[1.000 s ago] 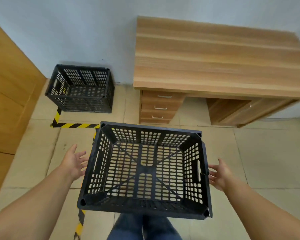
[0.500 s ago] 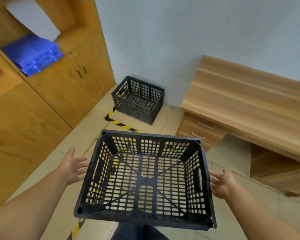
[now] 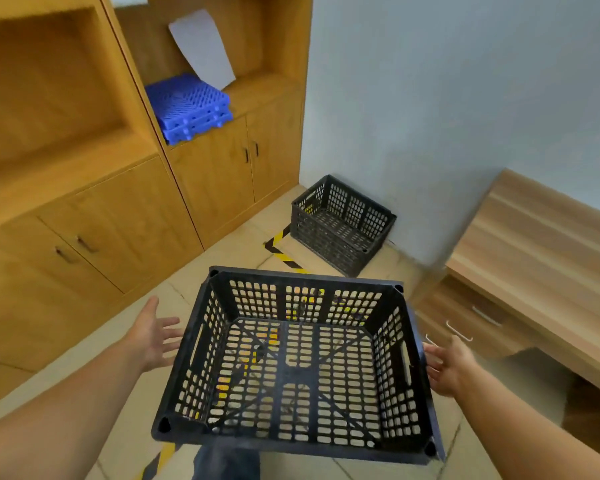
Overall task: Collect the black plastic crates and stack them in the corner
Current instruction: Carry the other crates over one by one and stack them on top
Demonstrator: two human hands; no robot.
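Near crate (image 3: pixel 293 362) between the hands, far crate (image 3: pixel 342 223) beyond it in the corner.

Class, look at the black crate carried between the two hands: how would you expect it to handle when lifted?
The carried crate probably feels light for its size, since its walls and floor are mostly holes. It looks stiff: it keeps its box shape between the left hand and right hand. Flat palms might slip.
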